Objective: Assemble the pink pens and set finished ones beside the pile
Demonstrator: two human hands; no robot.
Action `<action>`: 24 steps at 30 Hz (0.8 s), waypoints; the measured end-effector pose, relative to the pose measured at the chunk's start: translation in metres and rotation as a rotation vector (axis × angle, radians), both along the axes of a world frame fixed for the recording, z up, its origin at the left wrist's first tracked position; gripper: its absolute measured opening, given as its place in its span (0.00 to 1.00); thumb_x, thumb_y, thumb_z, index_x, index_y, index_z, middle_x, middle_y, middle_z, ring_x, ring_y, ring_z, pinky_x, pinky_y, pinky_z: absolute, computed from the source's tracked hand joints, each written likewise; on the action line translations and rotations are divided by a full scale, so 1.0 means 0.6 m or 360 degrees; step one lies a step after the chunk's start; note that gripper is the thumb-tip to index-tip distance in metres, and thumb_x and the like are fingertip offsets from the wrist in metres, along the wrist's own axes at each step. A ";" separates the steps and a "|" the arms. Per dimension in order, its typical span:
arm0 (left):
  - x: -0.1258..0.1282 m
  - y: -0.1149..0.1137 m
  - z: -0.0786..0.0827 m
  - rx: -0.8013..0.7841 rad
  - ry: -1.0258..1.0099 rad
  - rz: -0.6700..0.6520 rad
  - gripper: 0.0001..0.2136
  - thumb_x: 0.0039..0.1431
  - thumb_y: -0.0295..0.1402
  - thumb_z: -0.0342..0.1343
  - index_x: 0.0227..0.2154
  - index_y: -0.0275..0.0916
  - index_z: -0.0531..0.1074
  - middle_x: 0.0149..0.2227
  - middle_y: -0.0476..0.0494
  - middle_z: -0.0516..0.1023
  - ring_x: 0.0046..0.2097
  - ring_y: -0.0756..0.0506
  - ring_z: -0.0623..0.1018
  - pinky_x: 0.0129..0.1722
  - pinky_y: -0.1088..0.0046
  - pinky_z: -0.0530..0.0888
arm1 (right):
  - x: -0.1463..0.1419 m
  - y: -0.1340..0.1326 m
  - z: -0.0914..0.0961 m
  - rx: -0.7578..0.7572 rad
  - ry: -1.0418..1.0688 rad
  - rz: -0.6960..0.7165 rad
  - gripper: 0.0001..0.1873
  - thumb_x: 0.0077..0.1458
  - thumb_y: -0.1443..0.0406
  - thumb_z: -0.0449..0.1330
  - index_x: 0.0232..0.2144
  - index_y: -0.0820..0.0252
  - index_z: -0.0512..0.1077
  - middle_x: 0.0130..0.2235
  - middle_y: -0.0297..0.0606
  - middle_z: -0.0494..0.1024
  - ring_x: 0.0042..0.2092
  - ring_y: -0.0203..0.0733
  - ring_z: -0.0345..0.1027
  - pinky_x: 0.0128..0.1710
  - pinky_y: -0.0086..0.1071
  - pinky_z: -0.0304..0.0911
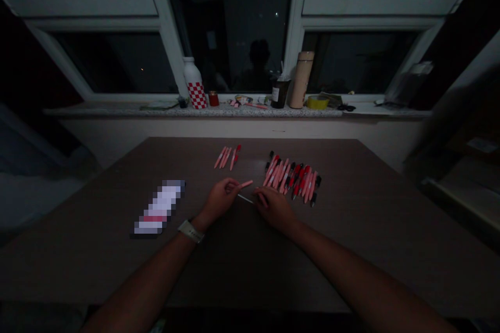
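Pens (284,174), slim and pink, red or black, lie heaped just beyond the right hand (276,210), whose fingers curl around a pink tube (262,199). The left hand (221,200), nearly closed, pinches a pink barrel (246,184); a thin white rod (245,198) spans the gap, its ends indistinct. Well past the fingers, a dark cup's (278,95) contents are obscure.
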State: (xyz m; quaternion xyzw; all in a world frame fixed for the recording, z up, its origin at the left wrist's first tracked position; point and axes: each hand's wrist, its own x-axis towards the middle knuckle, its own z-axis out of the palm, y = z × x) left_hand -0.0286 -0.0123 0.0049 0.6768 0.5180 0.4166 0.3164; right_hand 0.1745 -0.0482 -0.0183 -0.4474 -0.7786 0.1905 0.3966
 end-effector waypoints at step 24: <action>-0.006 -0.001 0.021 0.0079 -0.0035 0.0203 0.11 0.51 0.40 0.62 0.30 0.37 0.76 0.28 0.43 0.79 0.32 0.44 0.77 0.33 0.70 0.72 | 0.000 0.001 -0.005 0.0133 0.0020 -0.0134 0.11 0.60 0.70 0.54 0.39 0.57 0.75 0.39 0.41 0.79 0.44 0.45 0.70 0.46 0.35 0.62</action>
